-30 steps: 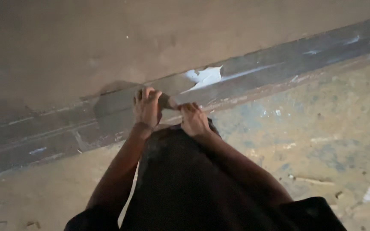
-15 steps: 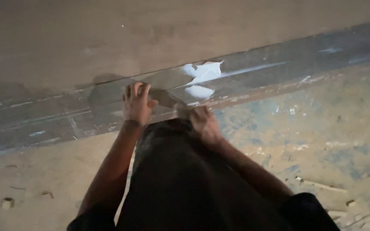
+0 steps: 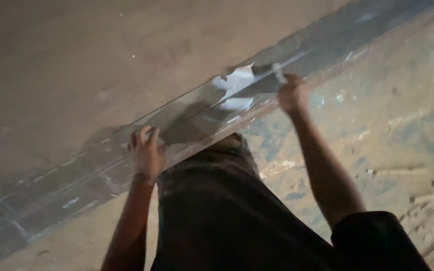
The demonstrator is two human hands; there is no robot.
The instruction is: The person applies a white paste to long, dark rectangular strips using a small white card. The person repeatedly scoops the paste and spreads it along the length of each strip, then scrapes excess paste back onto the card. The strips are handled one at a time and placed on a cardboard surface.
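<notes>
Stretching one clear film strip (image 3: 202,113) along the grey skirting (image 3: 76,175) (two white patches (image 3: 237,80) showing on it). Left hand (image 3: 145,153) spread flat, pressing the film's lower end against the skirting. Right hand (image 3: 291,93) pinched shut on the upper end, arm extended.

Plaster wall (image 3: 101,60) – dusty floor (image 3: 403,130) w/ debris.
</notes>
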